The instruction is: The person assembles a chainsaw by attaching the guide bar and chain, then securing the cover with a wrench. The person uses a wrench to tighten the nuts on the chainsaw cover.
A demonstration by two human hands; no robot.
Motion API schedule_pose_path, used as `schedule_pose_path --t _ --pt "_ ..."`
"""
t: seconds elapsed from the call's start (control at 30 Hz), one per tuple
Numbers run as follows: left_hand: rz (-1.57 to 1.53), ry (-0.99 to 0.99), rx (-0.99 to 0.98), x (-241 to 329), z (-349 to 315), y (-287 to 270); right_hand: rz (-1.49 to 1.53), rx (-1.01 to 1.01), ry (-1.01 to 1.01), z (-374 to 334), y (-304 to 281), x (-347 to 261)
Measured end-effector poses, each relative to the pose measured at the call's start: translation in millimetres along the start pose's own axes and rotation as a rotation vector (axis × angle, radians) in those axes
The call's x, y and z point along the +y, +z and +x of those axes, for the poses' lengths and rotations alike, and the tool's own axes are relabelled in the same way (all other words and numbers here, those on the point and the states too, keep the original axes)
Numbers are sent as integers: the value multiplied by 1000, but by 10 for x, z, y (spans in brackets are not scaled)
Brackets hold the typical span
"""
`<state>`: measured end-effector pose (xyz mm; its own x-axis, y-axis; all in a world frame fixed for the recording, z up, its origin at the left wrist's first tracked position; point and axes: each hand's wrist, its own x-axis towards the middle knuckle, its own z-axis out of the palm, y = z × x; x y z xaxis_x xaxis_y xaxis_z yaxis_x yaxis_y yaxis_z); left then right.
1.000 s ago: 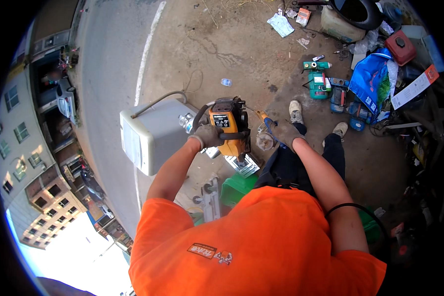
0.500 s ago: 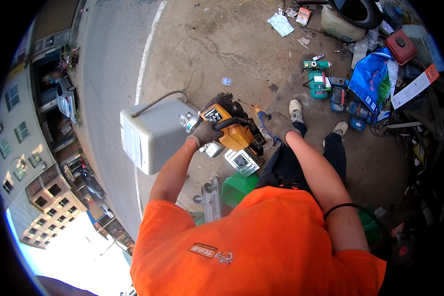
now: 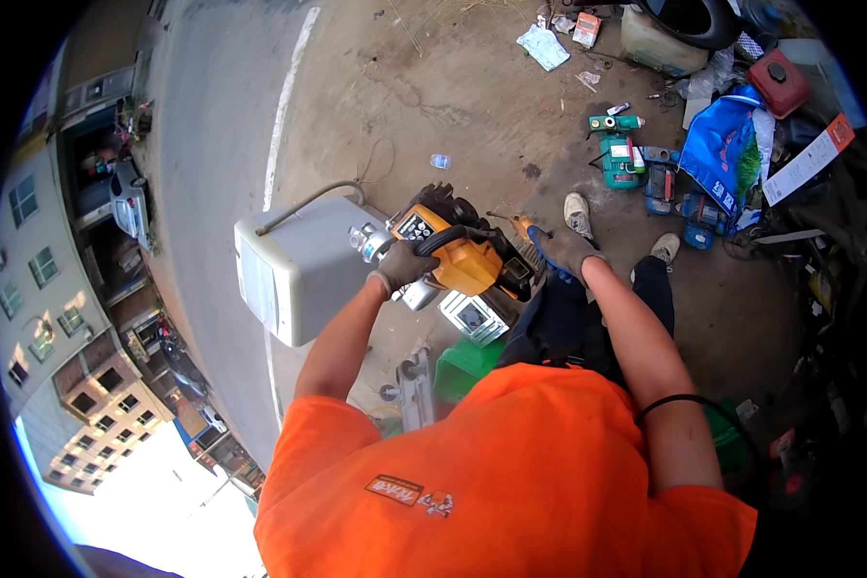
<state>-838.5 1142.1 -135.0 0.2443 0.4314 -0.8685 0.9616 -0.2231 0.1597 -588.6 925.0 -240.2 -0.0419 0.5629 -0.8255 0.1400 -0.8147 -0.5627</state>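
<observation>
A yellow and black engine-powered machine point(image 3: 467, 265) with a black handle is in front of me, between a white appliance casing and my legs. My left hand point(image 3: 405, 264), in a grey-brown glove, is closed around its handle on the near left side. To the right of the machine, my gloved right hand point(image 3: 568, 252) is closed around a slim tool with an orange and blue handle point(image 3: 524, 225). That tool's thin dark shaft points left toward the machine and looks like a screwdriver's. My right fingers are partly hidden.
The white casing point(image 3: 308, 260) with a hose stands at the left. A small silver-framed device point(image 3: 474, 316), a green bin point(image 3: 462, 368) and a grey wheeled frame point(image 3: 414, 390) are near me. Green pumps point(image 3: 621, 162), a blue bag point(image 3: 722, 149) and a red can point(image 3: 780, 85) lie right.
My right hand has shifted a little to the right with the tool, away from the machine. My left hand keeps its hold on the handle, and the machine has barely moved.
</observation>
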Motion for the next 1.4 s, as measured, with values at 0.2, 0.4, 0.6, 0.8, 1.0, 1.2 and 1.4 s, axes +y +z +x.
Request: schedule_pose_path --t 0.2,0.4,0.6,0.8,1.0,1.2,1.4 --pt "-105 48 78 41 -22 48 74 32 136 -74 22 38" --pt "-190 124 111 144 -84 129 205 50 -39 -107 -79 84" --pt "-178 57 95 672 -229 208 289 82 -110 -751 -360 -484" --pt "-284 150 119 1062 -308 487 335 226 -38 -1219 -535 317" --pt "-360 221 197 1929 -714 1096 350 264 -153 -2281 -748 1578" --pt "-394 297 147 2941 -1256 1928 201 624 60 -3514 -376 3950" --pt "-376 408 -16 4153 -1987 2933 295 757 658 -4441 557 6286"
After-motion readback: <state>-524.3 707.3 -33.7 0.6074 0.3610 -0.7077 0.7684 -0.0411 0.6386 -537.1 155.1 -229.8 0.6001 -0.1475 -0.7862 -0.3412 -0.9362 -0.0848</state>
